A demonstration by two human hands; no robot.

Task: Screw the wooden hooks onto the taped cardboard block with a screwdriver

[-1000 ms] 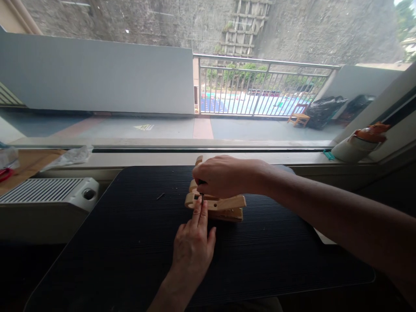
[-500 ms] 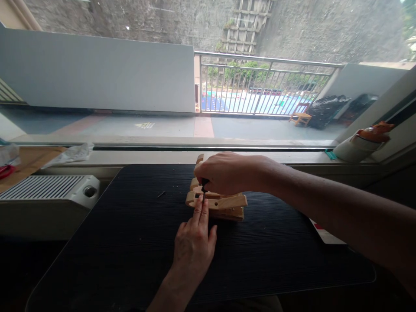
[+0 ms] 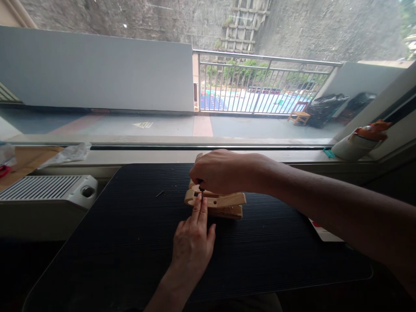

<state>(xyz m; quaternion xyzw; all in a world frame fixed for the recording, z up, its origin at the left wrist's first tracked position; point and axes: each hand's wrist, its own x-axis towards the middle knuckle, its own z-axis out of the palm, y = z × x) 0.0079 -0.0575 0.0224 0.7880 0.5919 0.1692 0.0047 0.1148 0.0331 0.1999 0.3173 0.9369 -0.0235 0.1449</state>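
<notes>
A pale wooden piece [image 3: 231,199] with a round hole lies on the black table [image 3: 130,251], with a rougher wood block [image 3: 229,212] under it. My right hand [image 3: 216,171] is closed round the dark handle of a screwdriver above the wood. The screwdriver's shaft [image 3: 202,193] points down, roughly upright, to the wooden piece; its tip is hidden by my fingers. My left hand [image 3: 193,242] has its fingers stretched out, with two fingertips pressed on the wood around the shaft. More of the wooden parts sit behind, partly covered by my right hand.
A loose screw [image 3: 160,193] lies on the table to the left, with small bits near it. A white card-like object [image 3: 326,233] rests by the right edge. Beyond the table are a radiator [image 3: 48,188], the windowsill [image 3: 156,157] and a pot [image 3: 357,145].
My right hand has turned a little on the screwdriver and sits slightly lower, hiding more of the wood behind. My left hand keeps its place on the wood. The view has shifted slightly.
</notes>
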